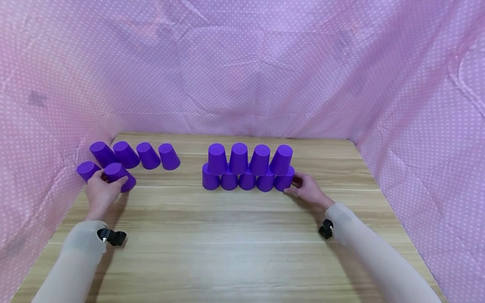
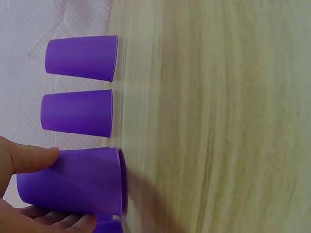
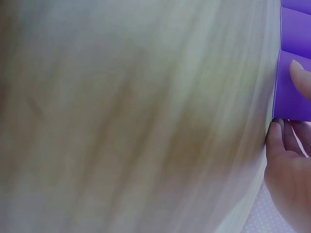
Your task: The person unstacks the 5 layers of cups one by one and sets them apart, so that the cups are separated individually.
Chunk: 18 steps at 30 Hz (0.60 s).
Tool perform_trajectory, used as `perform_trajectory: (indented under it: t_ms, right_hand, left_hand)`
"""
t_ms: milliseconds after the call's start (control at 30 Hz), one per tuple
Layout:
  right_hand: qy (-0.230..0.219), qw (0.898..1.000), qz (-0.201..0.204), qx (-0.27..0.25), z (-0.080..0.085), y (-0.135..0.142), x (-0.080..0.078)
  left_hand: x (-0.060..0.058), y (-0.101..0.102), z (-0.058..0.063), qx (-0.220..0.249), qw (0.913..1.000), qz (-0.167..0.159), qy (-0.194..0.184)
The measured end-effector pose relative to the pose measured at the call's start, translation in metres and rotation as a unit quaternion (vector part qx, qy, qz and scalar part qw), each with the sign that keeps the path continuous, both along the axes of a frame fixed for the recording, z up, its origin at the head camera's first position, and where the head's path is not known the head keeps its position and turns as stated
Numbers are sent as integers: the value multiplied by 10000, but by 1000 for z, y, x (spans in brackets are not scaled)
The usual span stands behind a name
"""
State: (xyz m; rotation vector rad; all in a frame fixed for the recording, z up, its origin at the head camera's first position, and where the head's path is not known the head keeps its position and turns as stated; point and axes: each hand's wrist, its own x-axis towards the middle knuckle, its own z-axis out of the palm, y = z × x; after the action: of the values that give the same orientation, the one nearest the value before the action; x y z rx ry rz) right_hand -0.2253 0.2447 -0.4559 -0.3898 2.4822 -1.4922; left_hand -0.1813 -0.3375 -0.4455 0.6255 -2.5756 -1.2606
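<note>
My left hand [image 1: 103, 191] grips an upside-down purple cup [image 1: 120, 176] at the left of the table, thumb on one side and fingers on the other. Another purple cup [image 1: 87, 169] stands just left of that hand, partly covered by it. Right of centre is a two-level stack of upturned purple cups, with an upper row [image 1: 238, 159] resting across a lower row [image 1: 247, 182]. At its right end my right hand [image 1: 308, 190] holds the outermost lower cup [image 1: 282, 180], the thumb on its front and the fingers at its right side.
Behind the left hand stand several more upturned purple cups [image 1: 148, 156] in a row near the table's back left corner. Bare wood [image 1: 227, 244] lies in front of the stack. A pink dotted cloth [image 1: 242, 84] hangs around the table's back and sides.
</note>
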Motion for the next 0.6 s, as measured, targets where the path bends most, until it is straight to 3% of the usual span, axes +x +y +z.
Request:
perform_trajectory:
  t_ms: [600]
  right_hand:
    - [-11, 10000, -12, 59, 1, 0, 0]
  left_hand:
    - [-4, -10, 0, 201, 9995, 165, -204]
